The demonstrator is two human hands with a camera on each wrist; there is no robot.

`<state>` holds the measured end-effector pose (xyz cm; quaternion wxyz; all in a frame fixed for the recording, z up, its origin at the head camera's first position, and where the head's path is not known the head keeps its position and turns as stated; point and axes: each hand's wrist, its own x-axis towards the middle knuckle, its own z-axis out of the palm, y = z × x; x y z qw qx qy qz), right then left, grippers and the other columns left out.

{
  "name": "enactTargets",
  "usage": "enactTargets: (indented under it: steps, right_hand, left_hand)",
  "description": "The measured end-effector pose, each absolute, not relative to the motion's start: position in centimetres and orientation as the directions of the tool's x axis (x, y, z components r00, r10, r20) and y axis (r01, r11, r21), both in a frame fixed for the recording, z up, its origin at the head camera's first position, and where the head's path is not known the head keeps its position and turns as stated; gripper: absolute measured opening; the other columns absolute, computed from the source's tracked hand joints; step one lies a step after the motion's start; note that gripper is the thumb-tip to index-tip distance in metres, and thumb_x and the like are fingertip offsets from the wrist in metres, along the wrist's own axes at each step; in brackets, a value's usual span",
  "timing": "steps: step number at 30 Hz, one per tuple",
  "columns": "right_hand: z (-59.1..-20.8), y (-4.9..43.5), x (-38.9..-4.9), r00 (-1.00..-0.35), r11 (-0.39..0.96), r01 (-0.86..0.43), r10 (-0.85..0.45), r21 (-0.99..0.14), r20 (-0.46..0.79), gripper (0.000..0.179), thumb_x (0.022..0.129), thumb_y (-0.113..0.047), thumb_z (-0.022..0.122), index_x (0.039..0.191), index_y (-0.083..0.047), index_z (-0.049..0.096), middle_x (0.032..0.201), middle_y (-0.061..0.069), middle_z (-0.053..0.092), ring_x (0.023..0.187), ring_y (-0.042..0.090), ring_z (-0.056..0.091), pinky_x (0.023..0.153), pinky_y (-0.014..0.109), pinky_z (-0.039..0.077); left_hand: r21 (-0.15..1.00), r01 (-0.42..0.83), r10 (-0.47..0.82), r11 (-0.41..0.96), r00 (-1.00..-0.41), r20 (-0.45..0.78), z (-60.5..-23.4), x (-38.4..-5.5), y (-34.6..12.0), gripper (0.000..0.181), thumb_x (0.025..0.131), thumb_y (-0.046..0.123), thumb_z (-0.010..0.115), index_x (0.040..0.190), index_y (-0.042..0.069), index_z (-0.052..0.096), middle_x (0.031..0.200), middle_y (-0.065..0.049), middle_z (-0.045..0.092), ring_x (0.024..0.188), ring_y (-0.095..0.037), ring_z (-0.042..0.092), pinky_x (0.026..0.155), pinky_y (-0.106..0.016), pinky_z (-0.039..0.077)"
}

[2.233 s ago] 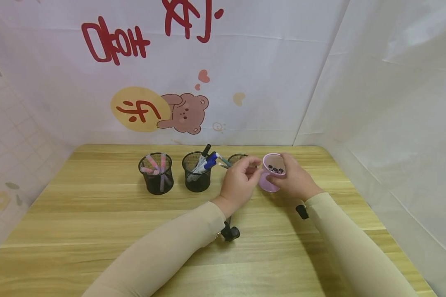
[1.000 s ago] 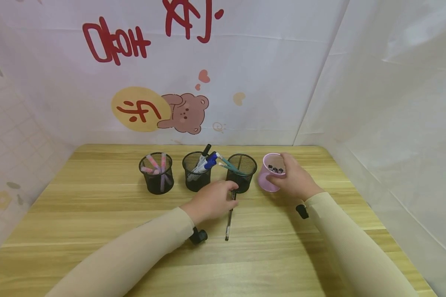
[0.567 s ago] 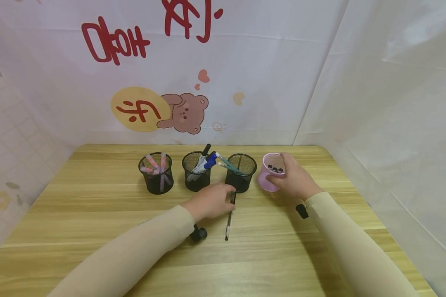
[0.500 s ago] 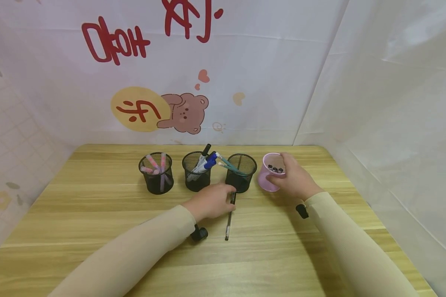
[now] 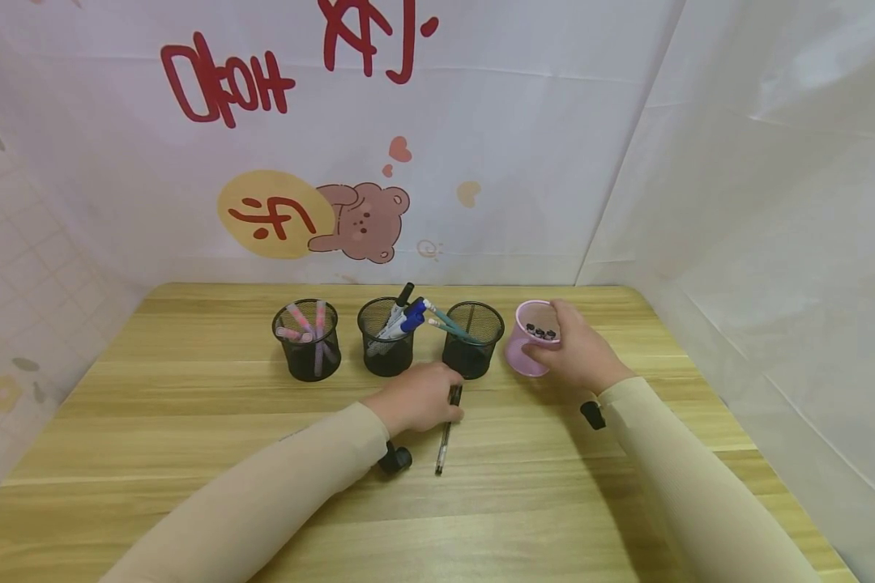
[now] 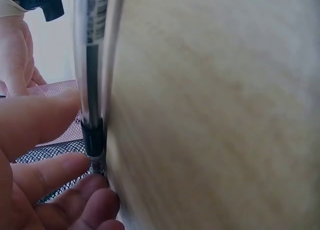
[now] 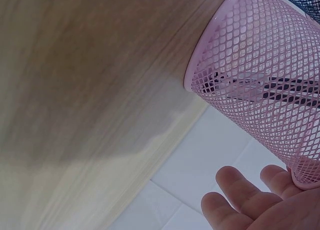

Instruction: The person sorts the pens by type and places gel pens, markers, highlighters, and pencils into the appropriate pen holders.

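A slim clear-barrelled pen (image 5: 443, 449) with black parts lies on the wooden table. My left hand (image 5: 421, 398) holds its far end between thumb and fingers; in the left wrist view the pen (image 6: 92, 79) runs down to the fingertips. At the right, my right hand (image 5: 579, 348) grips a pink mesh pen holder (image 5: 527, 356), thumb in front and fingers on its right side. Dark-ended pens stand inside it, and the right wrist view shows them through the mesh of the pink holder (image 7: 250, 64). Part of that hand is out of the wrist view.
Left of the pink holder stands a black mesh holder (image 5: 472, 360) with green pencils. Further left are a black holder (image 5: 388, 356) of markers and another (image 5: 313, 360) with pink-and-clear sticks. A printed cloth (image 5: 525, 121) hangs behind the table.
My left hand came down leftward from beside the pink holder to the pen on the table. Lately the pen's near end shifted slightly left. My right hand stayed on the pink holder.
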<state>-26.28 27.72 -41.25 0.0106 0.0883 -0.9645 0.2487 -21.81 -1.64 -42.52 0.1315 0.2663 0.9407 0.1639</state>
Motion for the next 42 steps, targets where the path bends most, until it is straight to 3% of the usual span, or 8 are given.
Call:
enactTargets:
  steps: [10,13,19,24,27,33,38,42]
  right_hand:
    - [-41.19,27.69,-26.26,-0.983,0.861,-0.182,-0.17,-0.475,0.069,0.081,0.091,-0.044,0.081,0.151,-0.011,0.037,0.138,0.016,0.051,0.125,0.04,0.06,0.107,0.064,0.05]
    - [-41.18,27.68,-26.26,-0.983,0.862,-0.18,-0.169,-0.474,0.068,0.082,0.091,-0.044,0.08,0.152,-0.011,0.036,0.139,0.016,0.051,0.125,0.04,0.06,0.107,0.064,0.049]
    - [-41.26,27.72,-26.29,-0.983,0.859,-0.18,-0.169,-0.479,0.066,0.081,0.091,-0.045,0.081,0.152,-0.012,0.037,0.138,0.016,0.051,0.124,0.04,0.06,0.107,0.063,0.05]
    - [-41.21,27.73,-26.29,-0.984,0.858,-0.173,-0.166,-0.484,0.059,0.078,0.092,-0.045,0.081,0.15,-0.014,0.038,0.138,0.015,0.051,0.124,0.04,0.06,0.106,0.063,0.05]
    - [-41.19,27.71,-26.26,-0.984,0.857,-0.172,-0.166,-0.486,0.057,0.078,0.092,-0.045,0.081,0.149,-0.014,0.039,0.138,0.015,0.051,0.124,0.039,0.06,0.107,0.063,0.05]
    - [-41.18,27.69,-26.24,-0.983,0.855,-0.179,-0.17,-0.487,0.062,0.078,0.092,-0.044,0.08,0.15,-0.013,0.039,0.138,0.015,0.051,0.125,0.039,0.06,0.108,0.063,0.049]
    - [-41.14,27.65,-26.22,-0.983,0.858,-0.183,-0.172,-0.481,0.067,0.078,0.092,-0.045,0.08,0.15,-0.014,0.038,0.137,0.014,0.051,0.124,0.039,0.061,0.107,0.063,0.05]
    - [-41.13,27.66,-26.2,-0.983,0.859,-0.184,-0.173,-0.478,0.068,0.078,0.092,-0.045,0.08,0.15,-0.013,0.039,0.137,0.015,0.052,0.123,0.039,0.061,0.106,0.063,0.05]
  left_hand:
    - [0.411,0.428,0.527,0.805,-0.834,-0.163,-42.5,-21.71,-1.61,0.047,0.095,0.03,0.079,0.138,0.014,0.067,0.132,-0.004,0.071,0.118,-0.018,0.065,0.107,-0.039,0.053]
    - [0.41,0.419,0.522,0.81,-0.833,-0.181,-42.55,-21.78,-1.55,0.052,0.095,0.029,0.079,0.143,0.016,0.063,0.135,-0.003,0.07,0.116,-0.017,0.064,0.106,-0.038,0.054]
    - [0.393,0.406,0.517,0.825,-0.824,-0.234,-42.54,-21.85,-1.41,0.064,0.094,0.025,0.077,0.154,0.017,0.055,0.151,-0.006,0.062,0.136,-0.022,0.06,0.114,-0.041,0.05]
    - [0.385,0.406,0.517,0.828,-0.82,-0.246,-42.59,-21.92,-1.43,0.066,0.09,0.019,0.075,0.153,0.018,0.056,0.149,-0.005,0.063,0.119,-0.017,0.063,0.105,-0.038,0.053]
    - [0.389,0.402,0.516,0.829,-0.818,-0.255,-42.58,-21.9,-1.45,0.065,0.088,0.016,0.075,0.151,0.018,0.057,0.142,-0.003,0.067,0.104,-0.017,0.062,0.094,-0.034,0.054]
    - [0.434,0.37,0.512,0.821,-0.814,-0.273,-42.43,-21.75,-1.53,0.066,0.086,0.014,0.076,0.148,0.018,0.056,0.12,-0.002,0.07,0.089,-0.018,0.061,0.074,-0.029,0.052]
    - [0.508,0.316,0.499,0.802,-0.821,-0.277,-42.34,-21.57,-1.74,0.066,0.087,0.015,0.076,0.148,0.019,0.053,0.101,-0.002,0.067,0.077,-0.017,0.06,0.066,-0.03,0.05]
    - [0.559,0.3,0.503,0.773,-0.827,-0.251,-42.22,-21.47,-1.87,0.064,0.088,0.015,0.075,0.147,0.019,0.051,0.095,0.0,0.063,0.074,-0.016,0.058,0.064,-0.029,0.049]
